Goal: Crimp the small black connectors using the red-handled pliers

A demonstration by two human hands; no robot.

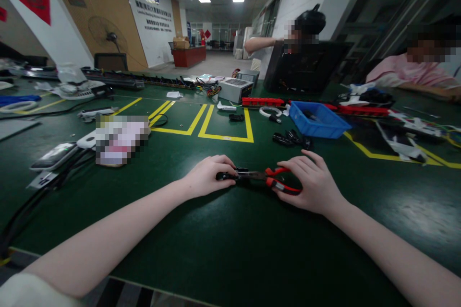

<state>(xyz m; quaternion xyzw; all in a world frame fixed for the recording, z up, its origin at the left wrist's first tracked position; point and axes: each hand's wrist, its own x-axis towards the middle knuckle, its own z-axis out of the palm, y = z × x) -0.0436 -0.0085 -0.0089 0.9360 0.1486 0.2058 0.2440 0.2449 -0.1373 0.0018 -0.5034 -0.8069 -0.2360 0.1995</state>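
My left hand [209, 175] is closed on a small black part [226, 176] above the green table [216, 230]. My right hand [315, 182] is wrapped round the red handles of a pair of pliers [283, 184], which are spread apart. The metal jaws point left and meet the black part beside my left fingertips; whether they grip it is too small to tell. Several similar black pieces [292, 137] lie on the table beyond my right hand.
A blue bin [319, 121] stands behind the black pieces. Phone-like devices and cables [59, 156] lie at left. Farther back are a metal power supply box [236, 90], red strips [262, 101], a black monitor [306, 67] and two people.
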